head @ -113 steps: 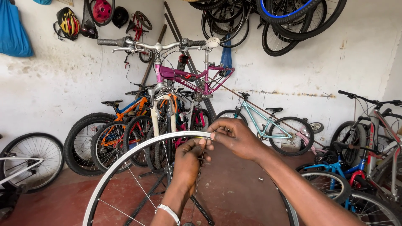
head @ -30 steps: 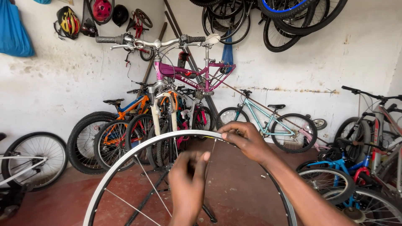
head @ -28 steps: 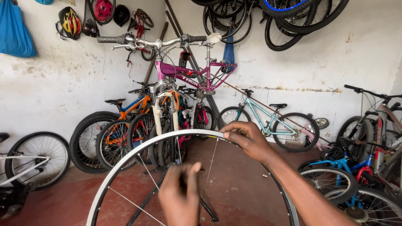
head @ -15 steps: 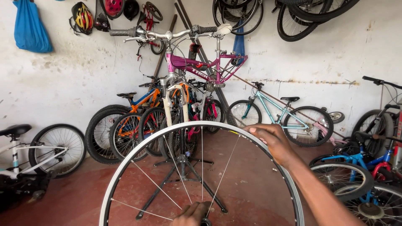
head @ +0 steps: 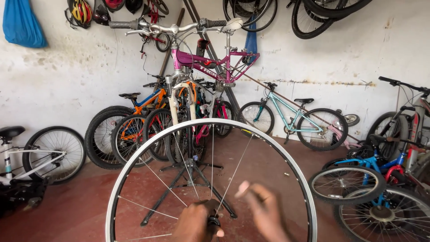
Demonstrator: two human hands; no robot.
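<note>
Silver, bare of any tyre, a wheel rim [head: 134, 161] stands upright in the near middle of the scene, its thin spokes [head: 192, 177] running down to a dark hub [head: 213, 220] at the bottom edge of the view. The person's left hand [head: 195, 224] is closed around that hub. The right hand [head: 264, 213] sits just beside it, inside the ring of the rim, fingers [head: 245, 189] loosely spread and blurred; whether it grips a spoke cannot be told.

Beyond the rim, a black repair stand [head: 188, 172] on the red floor [head: 62, 201] carries a magenta bicycle frame [head: 210, 67] with silver handlebars [head: 179, 28]. Orange and blue bicycles [head: 143, 101] lean against the far white wall [head: 340, 54], and a pale turquoise bicycle [head: 291, 114] stands to their right. A white bicycle [head: 40, 154] is at the left edge, and blue and red ones [head: 380, 168] crowd the right. Helmets [head: 80, 11], a blue bag [head: 22, 24] and spare tyres [head: 322, 13] hang high on the wall.
</note>
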